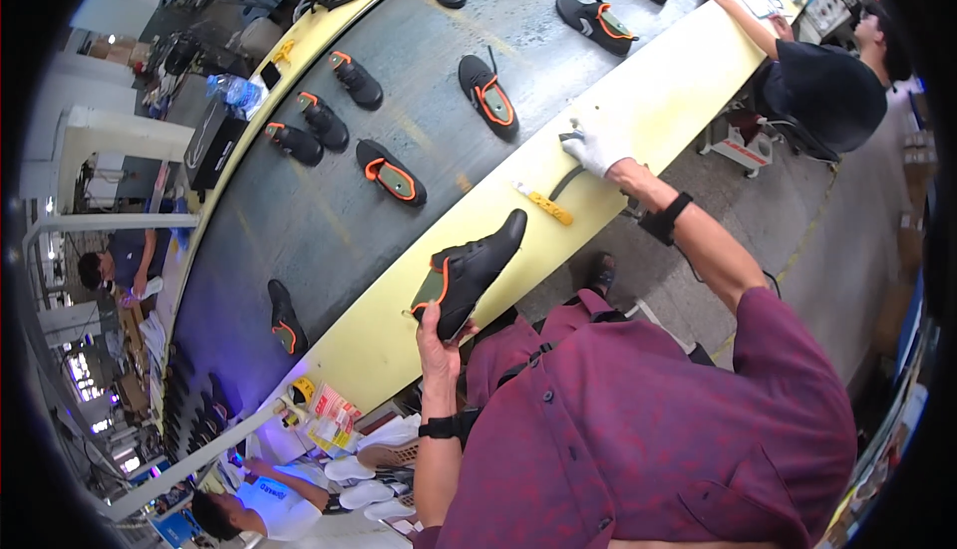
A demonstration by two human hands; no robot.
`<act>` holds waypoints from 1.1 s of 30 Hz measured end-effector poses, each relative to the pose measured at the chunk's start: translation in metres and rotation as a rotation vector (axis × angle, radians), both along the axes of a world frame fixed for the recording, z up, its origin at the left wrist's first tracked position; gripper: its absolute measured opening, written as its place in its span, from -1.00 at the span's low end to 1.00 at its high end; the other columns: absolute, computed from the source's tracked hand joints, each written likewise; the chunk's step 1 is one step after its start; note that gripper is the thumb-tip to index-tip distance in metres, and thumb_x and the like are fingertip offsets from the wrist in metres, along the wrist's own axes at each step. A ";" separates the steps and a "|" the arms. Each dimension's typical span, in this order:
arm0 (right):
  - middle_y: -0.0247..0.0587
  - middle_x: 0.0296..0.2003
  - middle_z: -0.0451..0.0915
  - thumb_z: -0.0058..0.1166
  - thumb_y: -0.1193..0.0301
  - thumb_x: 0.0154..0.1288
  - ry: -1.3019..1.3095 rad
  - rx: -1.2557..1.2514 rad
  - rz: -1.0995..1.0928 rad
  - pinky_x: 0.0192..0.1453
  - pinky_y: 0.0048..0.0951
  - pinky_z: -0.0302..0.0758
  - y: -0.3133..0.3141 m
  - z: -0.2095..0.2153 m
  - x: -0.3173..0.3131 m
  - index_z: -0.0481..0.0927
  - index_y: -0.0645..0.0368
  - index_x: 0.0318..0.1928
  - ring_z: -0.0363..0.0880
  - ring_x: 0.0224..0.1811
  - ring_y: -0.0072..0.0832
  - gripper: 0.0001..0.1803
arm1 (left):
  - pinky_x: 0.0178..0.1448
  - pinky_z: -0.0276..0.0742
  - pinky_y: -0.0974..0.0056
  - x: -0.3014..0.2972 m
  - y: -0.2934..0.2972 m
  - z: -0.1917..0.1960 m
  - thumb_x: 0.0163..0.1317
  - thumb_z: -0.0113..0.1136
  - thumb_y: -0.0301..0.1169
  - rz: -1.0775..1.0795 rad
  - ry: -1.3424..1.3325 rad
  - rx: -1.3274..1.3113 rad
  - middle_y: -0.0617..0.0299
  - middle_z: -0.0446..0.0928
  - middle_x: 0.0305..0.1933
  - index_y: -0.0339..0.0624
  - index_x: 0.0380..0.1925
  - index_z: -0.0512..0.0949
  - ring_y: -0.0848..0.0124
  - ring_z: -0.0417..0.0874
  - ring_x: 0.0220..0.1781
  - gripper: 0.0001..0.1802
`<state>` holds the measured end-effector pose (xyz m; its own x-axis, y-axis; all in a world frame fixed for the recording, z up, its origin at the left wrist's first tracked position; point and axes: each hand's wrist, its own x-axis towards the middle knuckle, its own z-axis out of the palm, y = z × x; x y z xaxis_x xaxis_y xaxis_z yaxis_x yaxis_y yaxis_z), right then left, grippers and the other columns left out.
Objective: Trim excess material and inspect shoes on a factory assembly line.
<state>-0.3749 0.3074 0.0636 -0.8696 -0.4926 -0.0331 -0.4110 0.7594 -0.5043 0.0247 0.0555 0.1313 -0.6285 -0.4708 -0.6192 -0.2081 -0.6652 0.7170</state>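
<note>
My left hand (439, 345) is closed round the heel of a black shoe (477, 268) with orange collar trim and a green lining. The shoe is tilted over the pale yellow bench edge (374, 340), its toe pointing up and right. My right hand (601, 150), in a whitish glove, is on the bench farther right. Its fingers are closed at a small dark piece that I cannot make out. Beside that hand lies a dark curved strip (568, 182), and a yellow-orange handled tool (544, 204) rests between the hand and the shoe.
A grey conveyor belt (299, 190) runs past the bench, carrying several black shoes (488, 96) with orange trim. A person (822, 96) sits at the bench on the far right. Another person (264, 509) is at lower left, near pale soles (364, 494). A water bottle (234, 91) stands across the belt.
</note>
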 end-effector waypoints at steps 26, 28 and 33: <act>-0.18 -0.08 0.73 0.13 0.34 0.64 -1.852 -1.334 -0.160 0.01 -0.40 0.72 -0.143 0.112 0.146 0.52 0.23 0.32 0.74 -0.17 -0.47 -0.62 | -0.22 0.57 0.09 -0.008 0.009 0.023 0.31 0.07 0.57 0.156 0.261 0.289 0.11 0.75 -0.15 -0.17 0.21 0.65 0.19 0.68 -0.32 0.00; -0.22 -0.09 0.74 0.16 0.38 0.62 -1.772 -1.303 -0.301 0.01 -0.41 0.71 -0.162 0.116 0.156 0.57 0.22 0.28 0.72 -0.13 -0.47 -0.66 | -0.19 0.66 -0.01 0.003 0.003 0.004 0.34 0.06 0.56 0.191 0.353 0.464 0.08 0.76 -0.12 -0.16 0.32 0.59 0.15 0.72 -0.29 0.01; -0.18 -0.07 0.80 0.12 0.36 0.63 -1.370 -0.895 -0.028 0.05 -0.39 0.72 -0.186 0.063 0.170 0.67 0.24 0.21 0.79 -0.07 -0.40 -0.69 | -0.14 0.62 0.06 0.002 -0.015 -0.003 0.38 0.02 0.53 0.360 0.409 0.486 0.12 0.70 -0.30 -0.18 0.07 0.71 0.17 0.67 -0.34 -0.08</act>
<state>-0.2047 0.1217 0.1267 -0.4415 -0.7632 -0.4717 0.6954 0.0411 -0.7174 0.0269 0.0401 0.1279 -0.7121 -0.4237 -0.5598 0.3048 -0.9049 0.2971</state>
